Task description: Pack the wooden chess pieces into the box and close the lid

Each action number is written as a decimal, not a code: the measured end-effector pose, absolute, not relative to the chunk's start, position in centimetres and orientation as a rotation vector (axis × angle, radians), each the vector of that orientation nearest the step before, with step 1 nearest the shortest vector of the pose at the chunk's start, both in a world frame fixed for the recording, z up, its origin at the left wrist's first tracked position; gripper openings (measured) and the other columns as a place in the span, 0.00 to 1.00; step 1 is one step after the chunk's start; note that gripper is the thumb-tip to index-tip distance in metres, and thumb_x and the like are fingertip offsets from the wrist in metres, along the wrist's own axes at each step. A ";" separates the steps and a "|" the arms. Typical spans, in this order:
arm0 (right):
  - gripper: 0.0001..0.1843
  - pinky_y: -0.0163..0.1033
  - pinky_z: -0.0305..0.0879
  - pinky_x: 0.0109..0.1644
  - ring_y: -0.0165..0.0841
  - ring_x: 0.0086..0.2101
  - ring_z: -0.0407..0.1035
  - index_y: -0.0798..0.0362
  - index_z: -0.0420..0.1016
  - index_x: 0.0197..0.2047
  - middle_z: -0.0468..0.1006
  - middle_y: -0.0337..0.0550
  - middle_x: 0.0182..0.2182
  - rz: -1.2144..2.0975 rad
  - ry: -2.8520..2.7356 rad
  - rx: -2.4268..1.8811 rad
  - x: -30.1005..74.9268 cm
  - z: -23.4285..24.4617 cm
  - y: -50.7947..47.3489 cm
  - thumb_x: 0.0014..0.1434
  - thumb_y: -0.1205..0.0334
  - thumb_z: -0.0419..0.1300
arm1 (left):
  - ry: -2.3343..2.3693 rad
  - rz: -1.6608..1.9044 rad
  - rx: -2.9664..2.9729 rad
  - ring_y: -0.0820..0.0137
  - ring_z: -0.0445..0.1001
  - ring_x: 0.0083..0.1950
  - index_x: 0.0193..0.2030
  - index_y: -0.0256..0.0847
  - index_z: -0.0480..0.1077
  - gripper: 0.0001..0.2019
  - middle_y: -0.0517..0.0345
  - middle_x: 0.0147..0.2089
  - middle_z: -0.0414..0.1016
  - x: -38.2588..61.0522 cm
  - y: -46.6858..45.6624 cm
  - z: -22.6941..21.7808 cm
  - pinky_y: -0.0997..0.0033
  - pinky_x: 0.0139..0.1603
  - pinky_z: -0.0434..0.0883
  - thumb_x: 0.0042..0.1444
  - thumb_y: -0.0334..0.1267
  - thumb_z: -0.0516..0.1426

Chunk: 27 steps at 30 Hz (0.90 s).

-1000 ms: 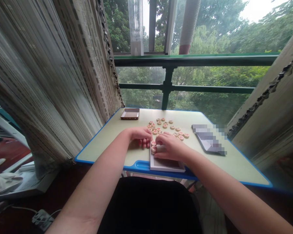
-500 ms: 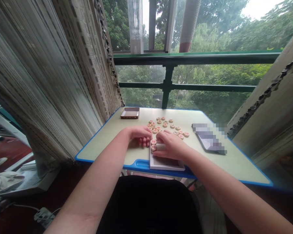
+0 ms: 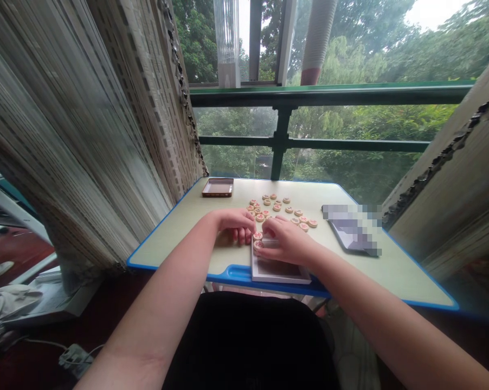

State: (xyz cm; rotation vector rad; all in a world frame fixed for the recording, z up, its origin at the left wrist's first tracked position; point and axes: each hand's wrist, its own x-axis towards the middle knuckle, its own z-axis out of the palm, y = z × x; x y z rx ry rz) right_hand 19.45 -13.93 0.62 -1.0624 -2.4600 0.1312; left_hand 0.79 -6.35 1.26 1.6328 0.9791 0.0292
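Observation:
Several round wooden game discs (image 3: pixel 285 208) with red or dark marks lie scattered on a pale table with a blue rim (image 3: pixel 175 225). A shallow grey tray (image 3: pixel 279 271) sits at the table's near edge with two discs (image 3: pixel 257 240) in its far left corner. My left hand (image 3: pixel 235 223) rests curled on the table just left of the tray, fingertips by those discs. My right hand (image 3: pixel 285 240) lies over the tray's far end with fingers bent; what it holds is hidden.
A small brown tray (image 3: pixel 217 187) stands at the table's far left. A dark flat blurred object (image 3: pixel 350 230) lies to the right. Woven blinds (image 3: pixel 106 119) hang on both sides, with a green window railing (image 3: pixel 309 97) behind. A cable and a plug lie on the floor at left.
Both hands stay at the tray's far end with only slight finger shifts. The view has drifted a little.

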 end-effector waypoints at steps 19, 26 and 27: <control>0.07 0.40 0.59 0.42 0.35 0.35 0.63 0.52 0.76 0.32 0.72 0.43 0.30 0.133 -2.407 -1.132 21.7 0.4 -11.5 0.52 0.60 0.59 | 1.101 0.487 1.767 0.80 0.59 0.16 0.23 0.37 0.63 0.04 0.63 0.16 0.66 2.0 -5.4 -0.6 0.80 0.16 0.54 0.44 0.35 0.54; 0.04 0.37 0.59 0.38 0.34 0.33 0.62 0.53 0.76 0.26 0.72 0.41 0.26 0.131 -2.464 -1.150 21.8 0.5 -11.5 0.47 0.69 0.60 | 1.268 1.029 2.240 0.70 0.70 0.35 0.30 0.38 0.72 0.07 0.58 0.31 0.74 3.0 -4.7 -1.8 0.72 0.39 0.68 0.46 0.33 0.52; 0.04 0.37 0.59 0.38 0.33 0.33 0.62 0.53 0.76 0.26 0.72 0.42 0.26 0.131 -2.465 -1.150 21.8 0.5 -11.4 0.46 0.69 0.60 | 1.238 1.023 2.305 0.69 0.70 0.41 0.33 0.39 0.73 0.10 0.56 0.36 0.76 3.2 -4.6 -1.9 0.70 0.46 0.67 0.46 0.32 0.52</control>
